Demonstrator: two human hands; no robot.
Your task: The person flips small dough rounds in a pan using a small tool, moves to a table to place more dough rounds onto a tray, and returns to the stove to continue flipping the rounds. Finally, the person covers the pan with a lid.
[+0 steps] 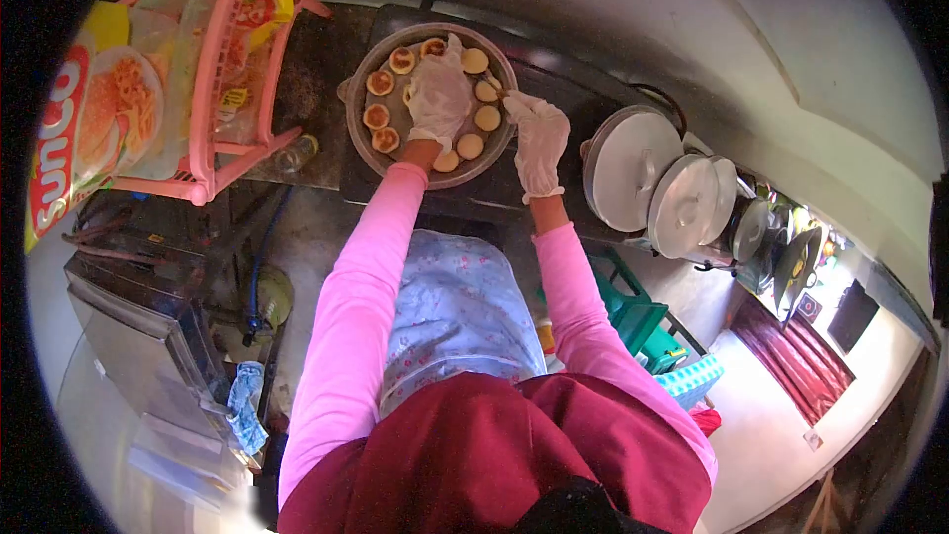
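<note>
A round pan (432, 175) on the stove holds a ring of small round flat cakes. Those on the left, such as one cake (381, 83), show browned tops; on the right, a pale cake (487, 118) and several others look unbrowned. My left hand (440, 97), in a thin whitish glove, reaches over the pan's middle, back up and hiding most of its fingers and whatever lies beneath. At the right rim, my gloved right hand (539, 136) has its fingertips pinched beside a pale cake (486, 90). Something thin may be between them, too small to name.
Left of the stove stands a pink plastic rack (203, 153) with food packets and a large Sunco pouch (84, 129). Round metal lids (633, 168) lean on the right. Below are a green plastic item (633, 316) and a dark metal-fronted cabinet (138, 336).
</note>
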